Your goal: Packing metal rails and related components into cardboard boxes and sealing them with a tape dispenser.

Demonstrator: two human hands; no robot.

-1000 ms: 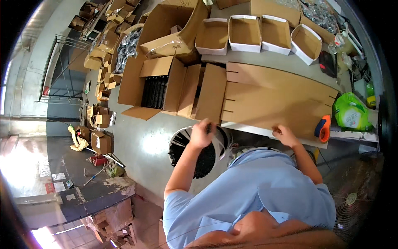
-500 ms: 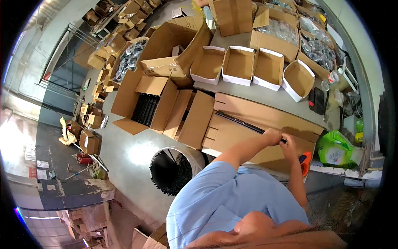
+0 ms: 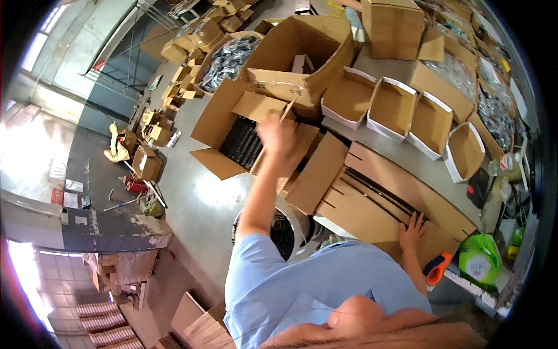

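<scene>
My left hand (image 3: 276, 136) reaches over the near flap of an open cardboard box (image 3: 210, 116) that holds a row of slim black bars (image 3: 240, 143). Its fingers are blurred, so whether they hold anything is unclear. My right hand (image 3: 412, 231) rests with fingers spread on a flat, slotted cardboard tray (image 3: 372, 224), at the near end of the long black bars (image 3: 383, 192) lying along it. Beside my left forearm stands a white bucket (image 3: 300, 224) with many black pieces inside.
Several shallow white-edged cartons (image 3: 390, 110) stand along the far side of the table. A large open carton (image 3: 325, 49) is behind the box of bars. An orange-and-black ring-shaped object (image 3: 437, 269) and a green bag (image 3: 479, 259) are at the right.
My left hand has left the black bar and swung left to the open box. My right hand has opened flat on the tray, where the bars now lie. The view has shifted left.
</scene>
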